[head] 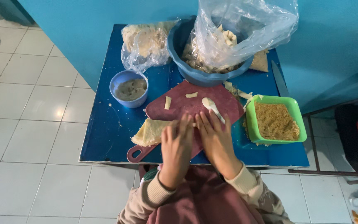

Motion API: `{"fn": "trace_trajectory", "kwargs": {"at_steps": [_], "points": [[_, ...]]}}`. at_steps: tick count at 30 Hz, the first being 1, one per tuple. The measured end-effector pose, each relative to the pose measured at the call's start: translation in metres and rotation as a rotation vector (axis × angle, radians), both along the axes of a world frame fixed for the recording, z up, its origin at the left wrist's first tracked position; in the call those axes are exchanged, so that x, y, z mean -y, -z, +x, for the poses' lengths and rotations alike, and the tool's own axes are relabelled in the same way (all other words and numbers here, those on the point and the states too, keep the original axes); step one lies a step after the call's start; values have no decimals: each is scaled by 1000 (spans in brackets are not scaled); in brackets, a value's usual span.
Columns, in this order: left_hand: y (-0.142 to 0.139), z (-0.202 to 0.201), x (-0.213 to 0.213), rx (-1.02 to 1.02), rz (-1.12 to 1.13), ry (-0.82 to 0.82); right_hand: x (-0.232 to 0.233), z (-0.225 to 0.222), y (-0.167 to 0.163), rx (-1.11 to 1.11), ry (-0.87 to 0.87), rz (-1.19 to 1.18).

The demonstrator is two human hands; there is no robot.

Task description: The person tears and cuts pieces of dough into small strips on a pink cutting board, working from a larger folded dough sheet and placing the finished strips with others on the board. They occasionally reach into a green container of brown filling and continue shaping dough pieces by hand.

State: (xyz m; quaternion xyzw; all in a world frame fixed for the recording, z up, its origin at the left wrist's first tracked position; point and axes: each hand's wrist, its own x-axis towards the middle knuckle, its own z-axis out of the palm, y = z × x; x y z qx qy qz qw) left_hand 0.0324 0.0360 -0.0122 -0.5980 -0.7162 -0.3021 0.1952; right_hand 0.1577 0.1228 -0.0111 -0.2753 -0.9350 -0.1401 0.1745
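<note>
Two hands, left hand (pixel 177 143) & right hand (pixel 214 139), lie flat, fingers together, gripping nothing, pressing a thin pale dough sheet (pixel 150 132) on the maroon cutting board (pixel 189 105). Sheet looks light, soft, tearable; best lifted by its edge w/ fingertips.

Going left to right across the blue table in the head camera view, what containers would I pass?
Small blue bowl of grey paste → big blue basin with a clear plastic bag in it → square green container of brown crumbs.
</note>
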Motion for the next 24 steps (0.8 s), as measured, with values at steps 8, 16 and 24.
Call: {"fn": "trace_trajectory", "kwargs": {"at_steps": [8,16,24], "points": [[-29,-35,37,216,28,-128,-21,8,-18,-161,-13,-98],[-30,-45,41,460,40,-105,-18,4,-29,-183,-126,-280],[-44,-58,43,593,87,-104,19,-29,-29,-227,-427,-428]]}}
